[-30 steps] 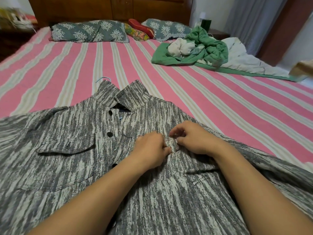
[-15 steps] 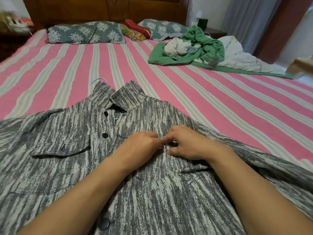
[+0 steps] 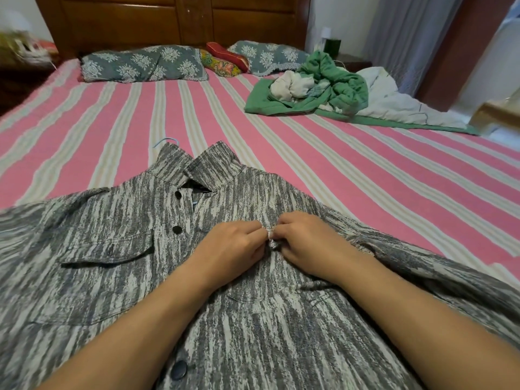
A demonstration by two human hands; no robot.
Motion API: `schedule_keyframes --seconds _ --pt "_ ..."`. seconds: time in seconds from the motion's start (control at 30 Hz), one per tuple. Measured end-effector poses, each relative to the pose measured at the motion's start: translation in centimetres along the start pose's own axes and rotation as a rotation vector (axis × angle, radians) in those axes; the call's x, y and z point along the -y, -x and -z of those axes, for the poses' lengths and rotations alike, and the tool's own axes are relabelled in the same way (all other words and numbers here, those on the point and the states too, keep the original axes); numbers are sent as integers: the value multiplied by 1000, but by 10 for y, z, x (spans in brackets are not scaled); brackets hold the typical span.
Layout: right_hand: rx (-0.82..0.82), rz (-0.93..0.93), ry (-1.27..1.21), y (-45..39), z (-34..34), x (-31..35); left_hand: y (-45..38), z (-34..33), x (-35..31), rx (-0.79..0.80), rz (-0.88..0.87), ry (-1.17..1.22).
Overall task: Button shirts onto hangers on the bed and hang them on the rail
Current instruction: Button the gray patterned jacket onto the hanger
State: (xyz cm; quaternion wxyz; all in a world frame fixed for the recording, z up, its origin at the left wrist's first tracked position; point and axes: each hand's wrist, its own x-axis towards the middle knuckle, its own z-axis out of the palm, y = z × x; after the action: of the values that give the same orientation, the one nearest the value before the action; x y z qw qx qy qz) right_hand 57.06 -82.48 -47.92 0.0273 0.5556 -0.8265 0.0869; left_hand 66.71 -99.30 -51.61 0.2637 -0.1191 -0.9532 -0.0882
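Note:
A grey and white streaked shirt [image 3: 107,249] lies face up on the pink striped bed [image 3: 365,178], collar toward the headboard. A light blue hanger hook [image 3: 166,141] pokes out behind the collar. Two dark buttons near the collar sit fastened on the placket. My left hand [image 3: 230,246] and my right hand [image 3: 306,243] meet over the right chest pocket, fingertips pinching the small pocket flap between them. What lies under the fingertips is hidden.
A heap of green and white clothes [image 3: 332,88] lies at the bed's far right. Patterned pillows [image 3: 143,63] line the wooden headboard [image 3: 168,18]. A curtain hangs at the right, and a cluttered bedside table stands at the far left.
Both hands stay pinched on the pocket flap, pressing closer together. The view has tilted slightly, bringing a lower button into sight.

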Motion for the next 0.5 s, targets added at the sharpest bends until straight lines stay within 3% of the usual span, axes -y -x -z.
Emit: schedule_keyframes --seconds 0.33,0.5 --pt "-197 92 -17 0 -13 -4 3 -1 1 -120 14 -4" --pt "-231 202 49 -12 -14 -8 7 2 2 -103 77 24"
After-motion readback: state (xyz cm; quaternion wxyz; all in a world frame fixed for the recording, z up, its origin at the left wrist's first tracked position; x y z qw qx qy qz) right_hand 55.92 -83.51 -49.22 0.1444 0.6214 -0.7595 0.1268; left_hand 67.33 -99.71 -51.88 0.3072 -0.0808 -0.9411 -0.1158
